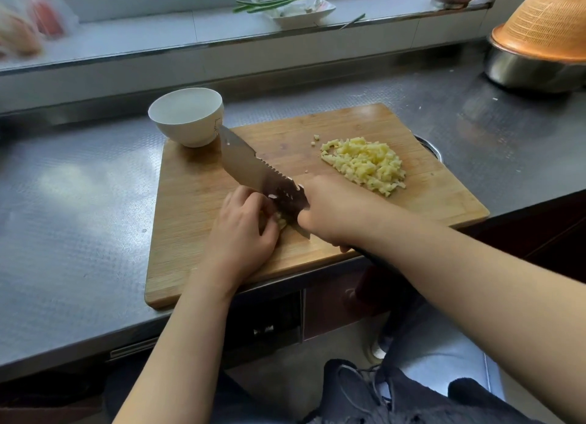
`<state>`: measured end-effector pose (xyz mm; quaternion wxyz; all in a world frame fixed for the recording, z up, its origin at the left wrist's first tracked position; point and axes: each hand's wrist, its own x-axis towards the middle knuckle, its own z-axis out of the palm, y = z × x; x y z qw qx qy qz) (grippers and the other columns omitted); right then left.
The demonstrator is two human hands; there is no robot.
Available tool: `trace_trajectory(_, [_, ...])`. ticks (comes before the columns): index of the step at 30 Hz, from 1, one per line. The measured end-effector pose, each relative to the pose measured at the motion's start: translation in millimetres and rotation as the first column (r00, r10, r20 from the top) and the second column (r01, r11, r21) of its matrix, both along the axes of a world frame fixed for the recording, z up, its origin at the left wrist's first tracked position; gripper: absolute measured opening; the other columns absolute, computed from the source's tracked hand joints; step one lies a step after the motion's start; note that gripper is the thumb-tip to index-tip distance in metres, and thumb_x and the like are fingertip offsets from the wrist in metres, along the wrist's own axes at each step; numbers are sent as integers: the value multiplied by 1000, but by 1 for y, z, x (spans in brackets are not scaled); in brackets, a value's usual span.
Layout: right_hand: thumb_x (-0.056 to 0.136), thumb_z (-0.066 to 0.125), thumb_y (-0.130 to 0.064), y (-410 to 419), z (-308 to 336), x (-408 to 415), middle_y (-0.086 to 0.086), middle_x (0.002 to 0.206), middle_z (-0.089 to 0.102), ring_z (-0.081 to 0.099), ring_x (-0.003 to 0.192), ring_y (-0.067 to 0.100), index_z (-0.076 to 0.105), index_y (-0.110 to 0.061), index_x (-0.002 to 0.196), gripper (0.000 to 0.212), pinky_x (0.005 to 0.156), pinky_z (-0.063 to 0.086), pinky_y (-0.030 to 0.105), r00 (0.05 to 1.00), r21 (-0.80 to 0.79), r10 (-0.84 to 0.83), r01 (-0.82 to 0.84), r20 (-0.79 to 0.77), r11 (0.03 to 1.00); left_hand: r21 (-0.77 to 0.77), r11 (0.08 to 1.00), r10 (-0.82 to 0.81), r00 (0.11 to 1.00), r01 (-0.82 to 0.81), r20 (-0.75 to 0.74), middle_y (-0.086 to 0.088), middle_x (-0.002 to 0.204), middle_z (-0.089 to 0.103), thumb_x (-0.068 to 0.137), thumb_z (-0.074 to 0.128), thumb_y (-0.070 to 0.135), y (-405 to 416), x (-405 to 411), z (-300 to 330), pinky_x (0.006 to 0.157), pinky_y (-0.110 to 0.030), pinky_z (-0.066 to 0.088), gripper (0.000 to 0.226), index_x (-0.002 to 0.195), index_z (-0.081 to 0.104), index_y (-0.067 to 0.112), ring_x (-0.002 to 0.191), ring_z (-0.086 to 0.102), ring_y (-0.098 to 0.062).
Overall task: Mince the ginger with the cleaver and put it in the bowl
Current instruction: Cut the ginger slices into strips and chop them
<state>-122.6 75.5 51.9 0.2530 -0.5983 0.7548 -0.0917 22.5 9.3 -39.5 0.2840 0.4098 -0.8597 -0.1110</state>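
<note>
A wooden cutting board (196, 201) lies on the steel counter. A pile of minced yellow ginger (364, 163) sits on the board's right half. My right hand (333, 214) grips the cleaver (250, 166) by its handle, blade pointing away toward the bowl. My left hand (244, 230) presses a small remaining piece of ginger (281, 222) against the board right beside the blade's heel; most of that piece is hidden by my fingers. An empty white bowl (187, 116) stands at the board's far left corner.
The steel counter (79, 201) stretches left. A metal pot with an orange colander (545, 36) on top stands at the far right. On the window ledge sit a white dish with green onions (291, 8) and plastic bags (28, 24). A round drain shows behind the board's right edge.
</note>
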Motion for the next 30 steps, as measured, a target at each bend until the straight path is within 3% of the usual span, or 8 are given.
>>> trace_trajectory(2, [93,48,-8,1,-4,-7,9,65,56,54,44,20,51,-12,79,15,38,45,24,992,1,-53,53,114,999,-8,1000,8,1000,-8,-10,2,101,47,82,65,17,2,1,2,78,-23,33,11,85,54,14,92,46,-16])
trace_trajectory(4, [92,48,-4,1,-4,-17,10,63,50,46,41,19,54,-7,91,7,40,44,26,952,43,-124,117,281,992,8,1000,19,999,-19,-27,7,100,43,83,64,17,4,3,4,76,-19,30,13,86,52,17,89,42,-10])
trace_trajectory(6, [92,48,-2,3,-1,-25,10,61,46,43,40,18,53,-4,101,10,41,43,26,929,53,-150,141,338,989,14,1000,27,998,-27,-54,8,100,42,84,64,15,5,5,4,78,-17,29,14,85,50,19,91,43,-9])
trace_trajectory(12, [94,50,-9,12,15,-20,11,71,56,52,48,18,53,-10,94,3,44,50,28,972,-58,-28,43,233,997,-1,1000,9,999,-9,-39,8,98,46,85,63,11,5,10,3,81,-21,35,13,87,52,19,92,45,-10])
trace_trajectory(16, [93,51,-9,10,16,-8,14,73,61,57,50,20,59,-6,104,13,43,52,27,988,-36,35,-30,148,999,-20,1000,8,999,-9,-39,8,98,47,84,62,11,5,9,3,80,-21,34,12,87,54,19,90,46,-10])
trace_trajectory(20, [91,49,-5,5,14,-1,16,71,62,57,49,22,60,-5,102,15,41,51,26,995,10,45,-46,91,999,-14,1000,11,1000,-11,-28,-4,101,57,83,62,10,3,8,1,80,-23,36,7,88,58,12,94,52,-20])
trace_trajectory(24, [91,50,1,-5,16,7,20,75,62,59,51,27,54,-3,88,7,41,54,29,998,90,60,-63,33,994,-16,1000,17,1000,-17,-5,-5,101,58,83,62,11,2,10,-2,78,-22,35,6,88,59,10,95,52,-20])
trace_trajectory(30, [92,48,-5,-2,3,8,12,68,60,60,45,21,47,-13,72,21,37,50,23,998,18,38,-37,-53,999,-33,999,22,1000,-22,-5,-5,99,57,82,63,9,2,10,-2,79,-22,36,7,89,59,9,93,52,-21])
